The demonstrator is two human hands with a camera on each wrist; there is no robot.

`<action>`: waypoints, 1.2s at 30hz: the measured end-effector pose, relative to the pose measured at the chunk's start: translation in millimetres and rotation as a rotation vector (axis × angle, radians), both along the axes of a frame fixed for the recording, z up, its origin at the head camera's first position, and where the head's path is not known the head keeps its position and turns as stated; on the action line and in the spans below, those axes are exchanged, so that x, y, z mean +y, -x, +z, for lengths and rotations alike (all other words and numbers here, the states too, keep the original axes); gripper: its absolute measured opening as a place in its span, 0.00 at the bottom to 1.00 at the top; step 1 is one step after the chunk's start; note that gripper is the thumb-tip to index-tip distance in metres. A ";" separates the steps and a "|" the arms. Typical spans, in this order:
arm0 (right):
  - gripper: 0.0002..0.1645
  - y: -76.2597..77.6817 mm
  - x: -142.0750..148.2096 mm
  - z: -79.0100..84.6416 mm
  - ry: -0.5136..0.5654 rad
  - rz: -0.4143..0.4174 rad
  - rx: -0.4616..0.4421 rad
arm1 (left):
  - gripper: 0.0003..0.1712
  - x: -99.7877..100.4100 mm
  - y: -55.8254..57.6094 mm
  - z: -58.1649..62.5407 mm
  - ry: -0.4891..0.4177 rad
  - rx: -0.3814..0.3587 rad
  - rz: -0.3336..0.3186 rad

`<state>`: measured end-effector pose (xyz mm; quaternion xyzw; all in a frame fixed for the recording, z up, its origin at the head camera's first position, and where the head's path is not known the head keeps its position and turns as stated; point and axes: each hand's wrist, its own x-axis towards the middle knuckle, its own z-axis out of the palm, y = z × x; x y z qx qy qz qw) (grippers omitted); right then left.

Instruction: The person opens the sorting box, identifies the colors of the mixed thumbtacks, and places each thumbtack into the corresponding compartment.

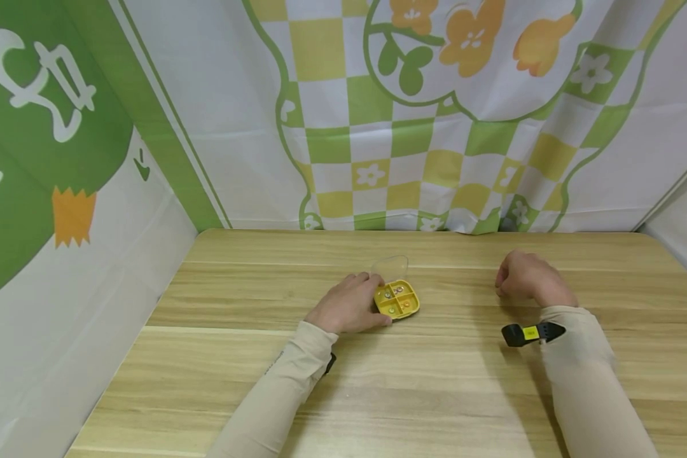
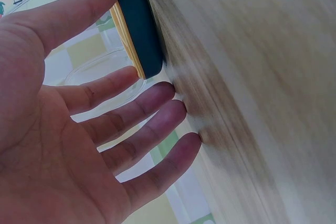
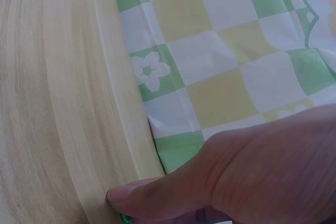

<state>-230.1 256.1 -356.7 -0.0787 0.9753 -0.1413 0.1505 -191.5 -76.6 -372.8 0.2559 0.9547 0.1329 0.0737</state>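
Observation:
A small pill box stands on the table, with a yellow four-part tray, a dark green base and its clear lid raised at the back. Small coloured pieces lie in its compartments. My left hand holds the box from its left side, thumb at one corner and index finger at another; the other fingers reach down to the tabletop. Off to the right, my right hand is low over the table with fingers curled. A small green loop shows under its thumb, pinched there and mostly hidden.
The wooden table reaches back to a checked, flowered curtain. A printed cloth wall borders it on the left. A black strap with a yellow label sits at the right wrist.

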 end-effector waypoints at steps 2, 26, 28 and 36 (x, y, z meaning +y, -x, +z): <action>0.04 0.0 -0.3 0.0 -0.001 -0.001 -0.002 | 0.39 -0.1 0.0 0.0 0.001 0.001 -0.001; 0.05 0.3 -0.5 -0.3 0.014 0.001 0.000 | 0.38 -0.1 -0.2 -0.5 -0.003 0.008 -0.010; 0.05 0.1 -0.2 -0.3 0.016 0.002 0.000 | 0.38 0.1 -0.1 -0.1 -0.005 0.009 -0.011; 0.04 -0.2 0.2 -0.1 0.011 -0.001 0.005 | 0.38 0.3 -0.2 -0.2 -0.004 0.005 -0.004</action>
